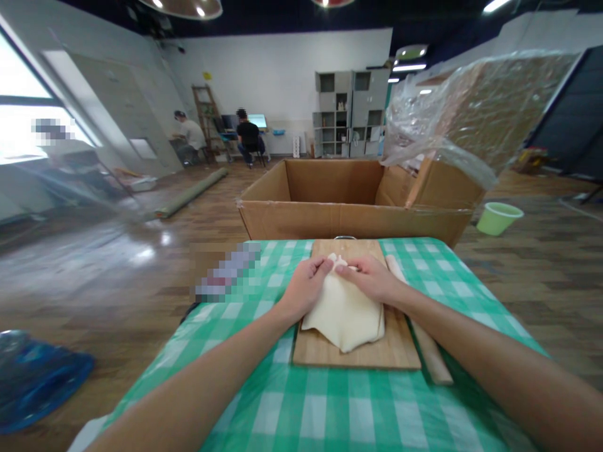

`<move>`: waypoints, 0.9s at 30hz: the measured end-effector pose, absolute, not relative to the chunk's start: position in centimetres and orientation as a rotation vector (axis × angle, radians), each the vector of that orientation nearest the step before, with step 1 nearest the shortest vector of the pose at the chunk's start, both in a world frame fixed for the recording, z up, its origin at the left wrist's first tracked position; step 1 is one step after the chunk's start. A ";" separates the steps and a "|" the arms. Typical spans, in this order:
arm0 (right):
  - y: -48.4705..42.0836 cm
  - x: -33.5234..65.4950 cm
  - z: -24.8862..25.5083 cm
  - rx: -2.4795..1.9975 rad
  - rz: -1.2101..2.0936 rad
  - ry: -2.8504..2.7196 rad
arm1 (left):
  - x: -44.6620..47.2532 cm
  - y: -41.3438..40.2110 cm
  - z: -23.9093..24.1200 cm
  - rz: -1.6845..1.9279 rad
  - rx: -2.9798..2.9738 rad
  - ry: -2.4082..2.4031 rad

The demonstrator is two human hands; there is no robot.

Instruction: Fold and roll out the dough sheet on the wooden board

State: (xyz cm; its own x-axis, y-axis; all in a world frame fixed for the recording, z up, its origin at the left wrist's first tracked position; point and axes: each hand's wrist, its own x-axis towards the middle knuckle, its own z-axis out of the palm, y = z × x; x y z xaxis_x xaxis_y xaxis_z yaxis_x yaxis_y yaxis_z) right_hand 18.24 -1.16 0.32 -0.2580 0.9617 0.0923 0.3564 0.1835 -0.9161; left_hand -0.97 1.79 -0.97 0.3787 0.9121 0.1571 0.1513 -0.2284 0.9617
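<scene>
On the green-checked tabletop (264, 402), we pinch the far edge of a pale dough sheet (348, 314) with closed left hand (307, 284) and right hand (370, 277), over a wooden board (400, 345).

Pale sheet (347, 314) partly behind left hand (307, 285) and right hand (373, 278), wooden rod (430, 356) (middle unseen) behind right forearm (455, 317).
</scene>
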 end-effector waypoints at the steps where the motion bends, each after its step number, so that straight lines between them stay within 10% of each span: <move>1: -1.2 18.2 0.3 -1.255 1.081 -1.748 | -1.0 1.9 -1.0 0.971 1.653 0.963; 27: -0.6 25.3 3.4 -0.891 1.951 -1.644 | -2.3 3.6 -0.2 1.145 1.366 0.938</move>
